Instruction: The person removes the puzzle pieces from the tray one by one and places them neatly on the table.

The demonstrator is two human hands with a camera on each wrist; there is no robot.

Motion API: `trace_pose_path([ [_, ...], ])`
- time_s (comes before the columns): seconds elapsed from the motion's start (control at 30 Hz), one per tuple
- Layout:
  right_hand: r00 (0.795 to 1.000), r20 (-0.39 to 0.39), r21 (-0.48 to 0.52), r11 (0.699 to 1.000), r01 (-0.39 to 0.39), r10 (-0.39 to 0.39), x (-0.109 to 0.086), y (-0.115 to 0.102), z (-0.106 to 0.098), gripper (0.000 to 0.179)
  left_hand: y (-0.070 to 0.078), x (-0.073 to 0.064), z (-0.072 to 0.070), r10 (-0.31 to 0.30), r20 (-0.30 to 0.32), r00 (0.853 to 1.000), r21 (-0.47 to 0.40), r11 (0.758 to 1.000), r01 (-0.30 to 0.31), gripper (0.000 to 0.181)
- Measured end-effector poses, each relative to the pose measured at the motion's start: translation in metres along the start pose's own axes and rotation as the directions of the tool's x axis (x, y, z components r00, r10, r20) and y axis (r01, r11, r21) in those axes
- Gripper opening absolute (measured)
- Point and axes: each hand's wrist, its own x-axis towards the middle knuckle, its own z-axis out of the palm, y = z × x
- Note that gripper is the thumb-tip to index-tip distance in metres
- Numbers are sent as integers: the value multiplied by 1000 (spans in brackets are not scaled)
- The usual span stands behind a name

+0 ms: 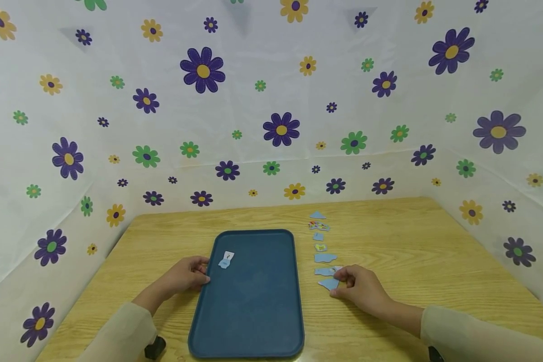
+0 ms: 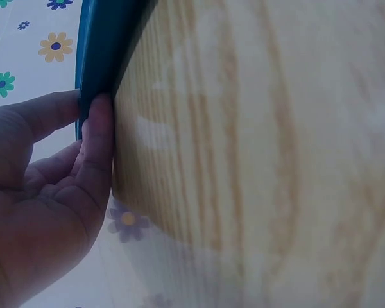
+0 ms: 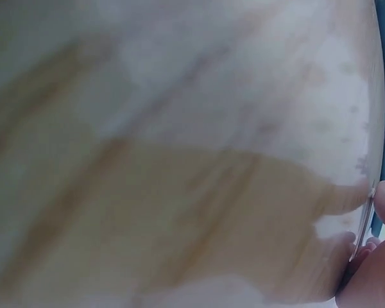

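A dark blue tray (image 1: 253,311) lies on the wooden table. My left hand (image 1: 187,275) holds its left edge, and in the left wrist view the thumb and fingers (image 2: 99,135) pinch the rim. To the right of the tray, my right hand (image 1: 364,290) pinches a light-blue, roughly triangular puzzle piece (image 1: 328,284) at the near end of a column of pieces. The right fingertips partly cover this piece and the light-blue piece (image 1: 323,272) just beyond it. In the tray's upper left lies a small white and light-blue piece (image 1: 225,261), perhaps two pieces together.
Farther up the column are a light-blue piece (image 1: 325,258), a yellow-green one (image 1: 320,247), a small blue one (image 1: 318,236), a multicoloured one (image 1: 319,226) and a blue triangle (image 1: 318,215). A flower-patterned white sheet (image 1: 253,105) encloses the table (image 1: 416,241) at the back and sides.
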Motion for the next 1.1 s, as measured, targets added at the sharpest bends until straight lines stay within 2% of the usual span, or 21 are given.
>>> trace_pose_path([
  [0.33, 1000, -7, 35, 999, -12, 12, 12, -9, 4, 32, -1, 0, -2, 7, 6, 1000, 8, 1000, -7, 49],
  [0.63, 994, 42, 124, 988, 94, -100, 43, -29, 19, 32, 2, -1, -2, 9, 11, 1000, -3, 1000, -9, 49],
  [0.8, 978, 103, 148, 975, 168, -184, 61, -41, 32, 35, 2, -3, -1, 9, 8, 1000, -15, 1000, -9, 49],
  [1.1, 936, 229, 196, 954, 226, -269, 93, -62, 57, 38, -1, -1, -1, 12, 7, 1000, -15, 1000, -12, 49],
])
